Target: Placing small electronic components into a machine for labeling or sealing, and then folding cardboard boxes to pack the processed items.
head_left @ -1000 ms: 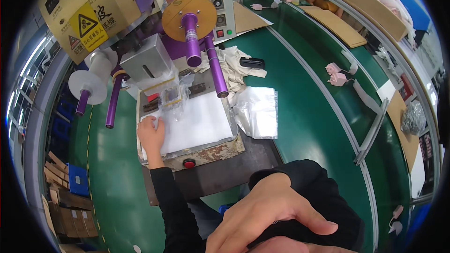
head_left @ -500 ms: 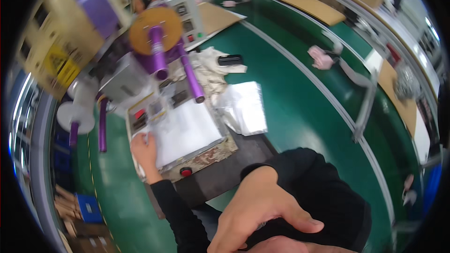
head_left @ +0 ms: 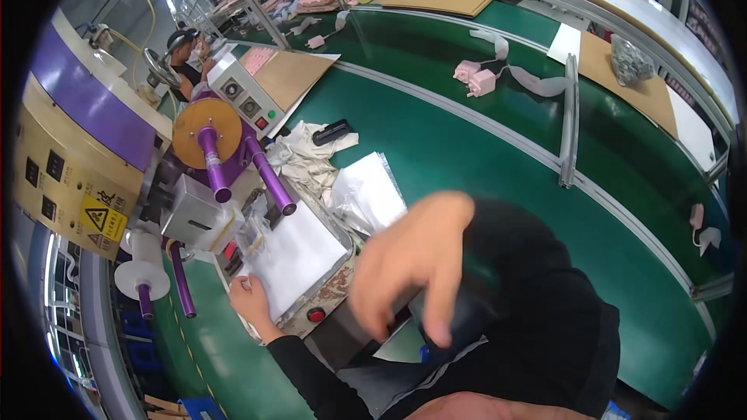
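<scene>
My left hand (head_left: 250, 302) rests at the left edge of the machine bed (head_left: 338, 293), its fingers curled close to a red switch (head_left: 229, 251). Whether anything small is between those fingers is hidden. A white sheet (head_left: 299, 253) covers much of the bed, and a clear fixture (head_left: 250, 237) stands at its back left. My right hand (head_left: 411, 264), blurred by motion, hangs in the air in front of the bed. Its thumb and fingers are apart, pointing down, and no object shows in them. Behind it lies a stack of clear plastic bags (head_left: 372, 190).
Purple rollers (head_left: 272, 177) and a round orange-brown disc (head_left: 204, 131) jut over the bed. A crumpled cloth (head_left: 305, 157) with a black object (head_left: 332, 132) lies behind. A red button (head_left: 315, 315) faces me. Pink plug adapters (head_left: 481, 79) sit on the green conveyor (head_left: 436, 140) beyond a metal rail.
My right hand has risen forward from near my body toward the bed, turning its fingers downward. My left hand stays at the bed's left edge. The head view has shifted, bringing a co-worker into sight.
</scene>
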Tool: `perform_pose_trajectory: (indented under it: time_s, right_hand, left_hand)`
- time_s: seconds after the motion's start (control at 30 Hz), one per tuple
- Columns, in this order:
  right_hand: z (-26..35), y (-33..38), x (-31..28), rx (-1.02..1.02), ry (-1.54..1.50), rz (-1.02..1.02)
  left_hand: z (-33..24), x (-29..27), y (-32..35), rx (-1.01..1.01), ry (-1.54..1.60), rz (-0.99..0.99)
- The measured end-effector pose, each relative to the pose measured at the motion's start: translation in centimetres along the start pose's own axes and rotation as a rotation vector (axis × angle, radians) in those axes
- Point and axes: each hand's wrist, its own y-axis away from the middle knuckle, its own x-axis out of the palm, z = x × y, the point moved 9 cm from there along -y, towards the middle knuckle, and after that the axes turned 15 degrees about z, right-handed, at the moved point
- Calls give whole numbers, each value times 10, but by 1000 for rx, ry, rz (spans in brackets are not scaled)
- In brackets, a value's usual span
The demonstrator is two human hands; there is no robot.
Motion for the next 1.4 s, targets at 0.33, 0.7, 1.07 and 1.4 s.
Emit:
perform_pose_trajectory:
  time_s: [0.33, 0.7, 1.07, 1.4]
  right_hand:
    - [36, 491, -77, 1790, 1437, -888]
    - [30, 516, -88, 1669, 844, -1298]
    - [64, 217, -109, -45, -62, -1202]
    - [-71, 10, -52, 69, -472, -835]
  left_hand:
    - [-4, -14, 6, 49, -53, -110]
    - [1, -19, 18, -60, -93, -25]
    - [-2, -12, 12, 4, -42, -62]
    - [-193, -1, 139, 506, 1295, 492]
